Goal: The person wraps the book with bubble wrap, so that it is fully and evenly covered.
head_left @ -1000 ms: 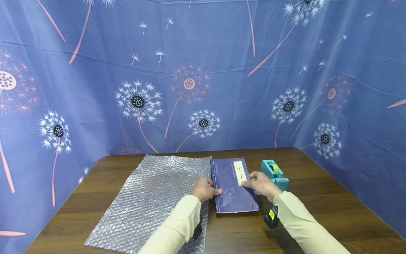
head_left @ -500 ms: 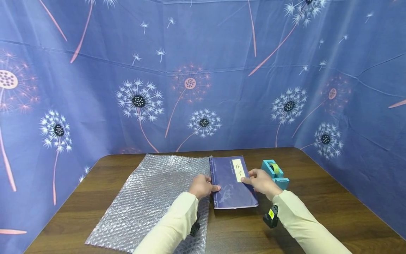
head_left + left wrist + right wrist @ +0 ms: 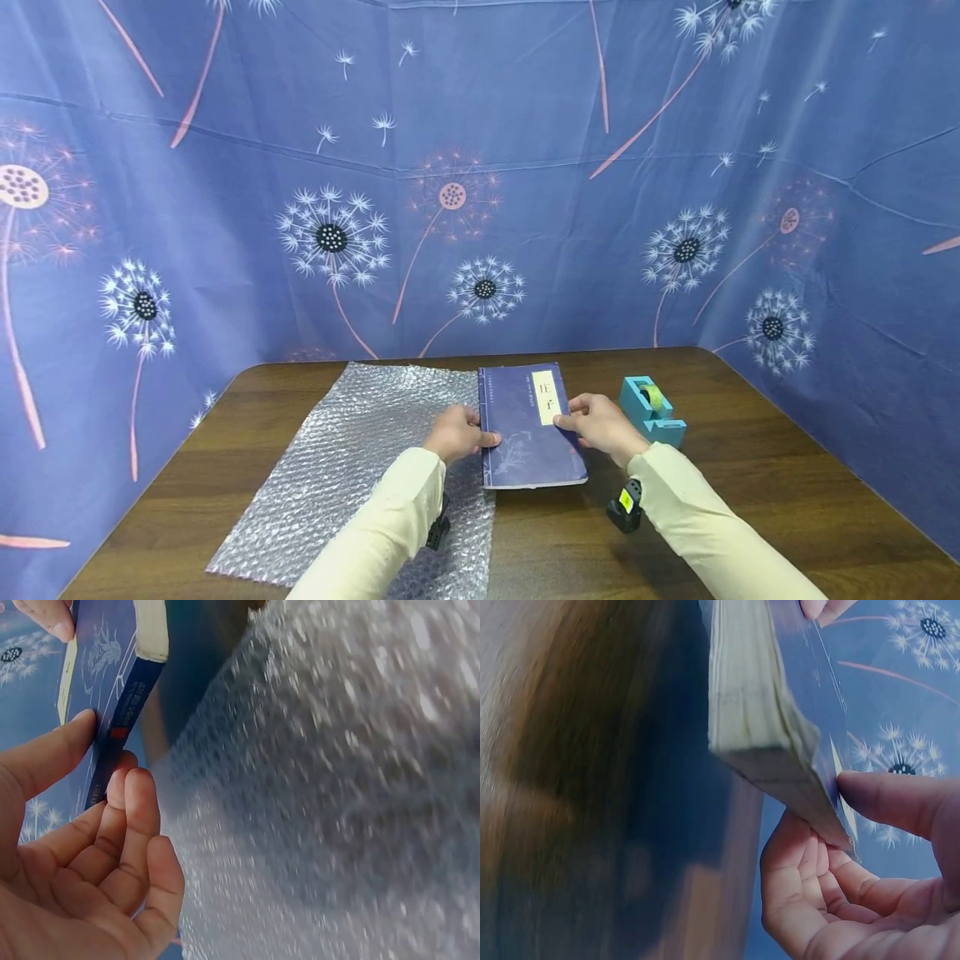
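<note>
Backdrop: blue cloth (image 3: 525,125) printed with white and pink dandelion heads, hung round three sides of a dark wooden table (image 3: 750,500).
Book: a thin blue book (image 3: 528,425) with a pale title label near its far edge, held between both hands and raised off the table — the right wrist view shows its page block and a shadow beneath it. Its spine side overlaps the right edge of the bubble wrap.
Left hand: left hand (image 3: 453,432) grips the spine edge, thumb (image 3: 52,754) on the cover and fingers (image 3: 139,817) curled underneath.
Right hand: right hand (image 3: 600,423) pinches the opposite long edge — thumb (image 3: 900,802) on top, fingers curled below the pages.
Bubble wrap: a large sheet of bubble wrap (image 3: 352,467) lies flat on the left half of the table, partly under the left forearm.
Tape dispenser: a teal tape dispenser (image 3: 651,409) with a yellowish roll stands on the table just beyond the right hand, not touching it.
Sleeves: cream sleeves (image 3: 390,533) on both arms, a small black device strapped at each wrist.
</note>
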Motion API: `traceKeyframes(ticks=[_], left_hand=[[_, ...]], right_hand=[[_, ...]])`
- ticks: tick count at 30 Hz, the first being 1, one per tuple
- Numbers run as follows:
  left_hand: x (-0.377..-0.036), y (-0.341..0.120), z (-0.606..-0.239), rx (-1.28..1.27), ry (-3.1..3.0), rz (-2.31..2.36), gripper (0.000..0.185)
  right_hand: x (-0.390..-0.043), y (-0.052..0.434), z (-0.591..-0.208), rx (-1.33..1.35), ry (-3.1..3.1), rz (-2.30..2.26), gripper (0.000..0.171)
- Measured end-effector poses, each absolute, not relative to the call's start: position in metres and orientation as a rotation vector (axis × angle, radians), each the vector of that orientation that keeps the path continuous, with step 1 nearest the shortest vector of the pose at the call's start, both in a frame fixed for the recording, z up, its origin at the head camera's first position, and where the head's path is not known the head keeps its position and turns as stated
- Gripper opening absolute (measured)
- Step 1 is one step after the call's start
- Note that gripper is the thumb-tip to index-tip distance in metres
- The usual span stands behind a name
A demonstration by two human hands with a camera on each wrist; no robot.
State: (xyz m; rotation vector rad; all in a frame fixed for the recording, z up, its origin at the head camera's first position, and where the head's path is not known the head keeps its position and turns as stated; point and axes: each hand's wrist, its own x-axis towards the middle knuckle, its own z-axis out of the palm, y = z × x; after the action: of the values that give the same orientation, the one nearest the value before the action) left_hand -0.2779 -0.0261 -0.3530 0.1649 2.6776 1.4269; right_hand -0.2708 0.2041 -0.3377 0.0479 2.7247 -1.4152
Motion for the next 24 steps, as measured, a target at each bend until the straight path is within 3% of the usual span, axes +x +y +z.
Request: traceKeyframes(ticks=[24], left_hand=[[-0.277, -0.091, -0.341, 0.033, 2.678, 1.257, 0.058]], right_hand=[[-0.274, 0.144, -0.343, -0.081, 2.614, -1.532, 0.043]])
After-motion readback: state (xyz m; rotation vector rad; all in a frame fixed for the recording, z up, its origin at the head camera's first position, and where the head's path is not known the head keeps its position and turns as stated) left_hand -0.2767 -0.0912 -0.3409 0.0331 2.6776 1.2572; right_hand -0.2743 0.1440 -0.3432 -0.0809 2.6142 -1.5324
